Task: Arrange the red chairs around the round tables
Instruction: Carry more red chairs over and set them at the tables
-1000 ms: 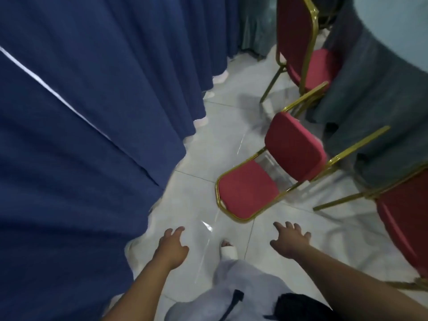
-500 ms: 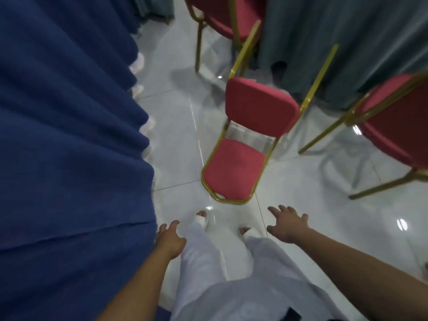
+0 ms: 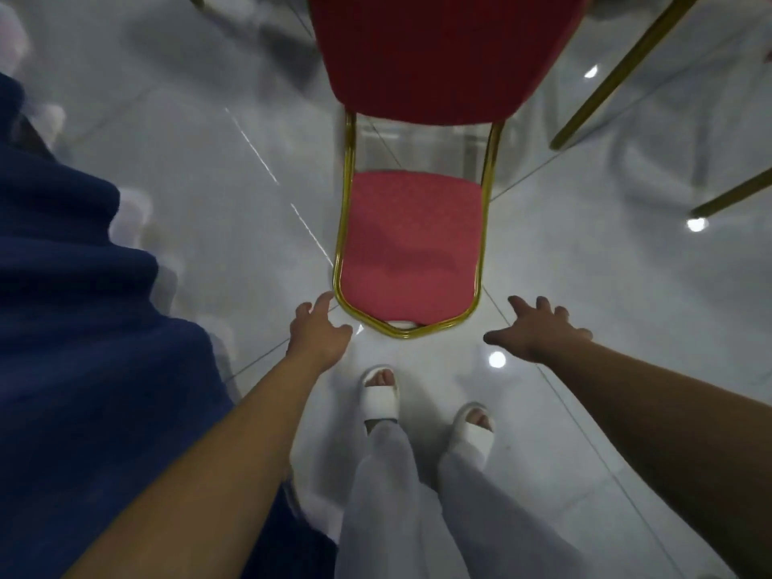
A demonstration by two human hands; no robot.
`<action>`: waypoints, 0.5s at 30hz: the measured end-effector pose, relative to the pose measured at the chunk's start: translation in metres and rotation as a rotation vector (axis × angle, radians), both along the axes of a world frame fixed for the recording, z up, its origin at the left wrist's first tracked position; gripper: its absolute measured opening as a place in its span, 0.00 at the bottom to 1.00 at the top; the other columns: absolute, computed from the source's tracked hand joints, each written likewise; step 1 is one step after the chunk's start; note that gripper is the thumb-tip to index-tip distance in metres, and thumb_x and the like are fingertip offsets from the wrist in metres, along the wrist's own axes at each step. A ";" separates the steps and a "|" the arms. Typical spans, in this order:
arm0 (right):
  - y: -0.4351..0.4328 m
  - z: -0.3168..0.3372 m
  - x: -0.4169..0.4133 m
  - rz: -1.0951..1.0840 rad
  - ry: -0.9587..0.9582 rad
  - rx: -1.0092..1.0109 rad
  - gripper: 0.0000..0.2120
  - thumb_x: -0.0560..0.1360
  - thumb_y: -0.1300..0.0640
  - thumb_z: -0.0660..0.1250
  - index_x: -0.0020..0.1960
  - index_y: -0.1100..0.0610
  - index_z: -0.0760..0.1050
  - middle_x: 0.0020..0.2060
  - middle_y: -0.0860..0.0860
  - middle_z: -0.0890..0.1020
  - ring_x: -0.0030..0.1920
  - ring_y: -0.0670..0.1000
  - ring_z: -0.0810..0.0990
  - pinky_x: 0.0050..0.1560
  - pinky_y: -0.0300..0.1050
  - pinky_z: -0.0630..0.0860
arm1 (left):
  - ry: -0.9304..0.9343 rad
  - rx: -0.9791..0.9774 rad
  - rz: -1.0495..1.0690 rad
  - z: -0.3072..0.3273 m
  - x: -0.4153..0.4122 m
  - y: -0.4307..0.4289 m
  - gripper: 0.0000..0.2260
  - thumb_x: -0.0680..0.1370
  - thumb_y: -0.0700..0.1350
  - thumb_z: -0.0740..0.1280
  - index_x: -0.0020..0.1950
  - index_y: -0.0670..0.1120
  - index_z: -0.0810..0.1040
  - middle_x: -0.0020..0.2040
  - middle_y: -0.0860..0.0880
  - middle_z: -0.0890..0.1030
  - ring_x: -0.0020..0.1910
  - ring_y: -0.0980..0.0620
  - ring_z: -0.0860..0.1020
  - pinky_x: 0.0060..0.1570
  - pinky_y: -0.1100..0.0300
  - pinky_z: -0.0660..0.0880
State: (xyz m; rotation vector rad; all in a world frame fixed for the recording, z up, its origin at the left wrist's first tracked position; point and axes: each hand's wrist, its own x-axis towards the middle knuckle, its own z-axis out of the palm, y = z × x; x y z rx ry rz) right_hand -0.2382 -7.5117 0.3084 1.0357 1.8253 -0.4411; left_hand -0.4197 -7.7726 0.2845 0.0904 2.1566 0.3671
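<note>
Hands were empty, fingers spread: left hand [image 3: 317,334] just beside the curved gold tube frame of the red fabric-padded chair [image 3: 411,252], right hand [image 3: 537,332] near it; chair lay on glossy tiles [image 3: 209,227].

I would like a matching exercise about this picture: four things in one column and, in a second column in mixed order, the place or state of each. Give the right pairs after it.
Column one:
1. red chair
2. left hand
3. blue cloth
4. sandals

Column two:
a. white, worn, low in the middle of the view
b. lying tipped over, in the middle of the view
c. fills the left side of the view
d. open, just beside the chair's near end

Pairs: 1-b, 2-d, 3-c, 4-a
</note>
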 end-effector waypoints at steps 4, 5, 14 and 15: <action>-0.003 -0.129 -0.012 -0.019 0.096 0.029 0.52 0.64 0.24 0.65 0.78 0.38 0.42 0.80 0.51 0.47 0.79 0.61 0.46 0.68 0.77 0.55 | 0.103 -0.118 -0.251 -0.133 -0.022 0.001 0.36 0.76 0.62 0.66 0.80 0.59 0.53 0.81 0.45 0.49 0.79 0.41 0.49 0.72 0.37 0.56; 0.000 -0.159 -0.012 -0.039 0.128 0.045 0.54 0.63 0.24 0.66 0.78 0.36 0.39 0.80 0.50 0.46 0.79 0.62 0.44 0.68 0.77 0.55 | 0.127 -0.153 -0.296 -0.164 -0.028 0.001 0.38 0.75 0.66 0.65 0.80 0.61 0.51 0.81 0.46 0.47 0.79 0.41 0.47 0.72 0.35 0.54; 0.009 -0.327 -0.045 -0.673 0.571 0.087 0.58 0.58 0.28 0.73 0.72 0.27 0.35 0.74 0.56 0.59 0.72 0.67 0.62 0.67 0.68 0.67 | 0.121 0.315 0.230 -0.329 -0.068 0.011 0.50 0.67 0.60 0.78 0.80 0.60 0.49 0.76 0.45 0.66 0.72 0.43 0.69 0.71 0.42 0.67; 0.006 -0.334 -0.047 -0.755 0.603 0.108 0.56 0.57 0.28 0.72 0.72 0.26 0.36 0.70 0.56 0.64 0.69 0.66 0.65 0.66 0.67 0.68 | 0.098 0.373 0.270 -0.335 -0.067 0.010 0.47 0.68 0.58 0.78 0.78 0.61 0.52 0.71 0.49 0.72 0.67 0.47 0.74 0.68 0.44 0.71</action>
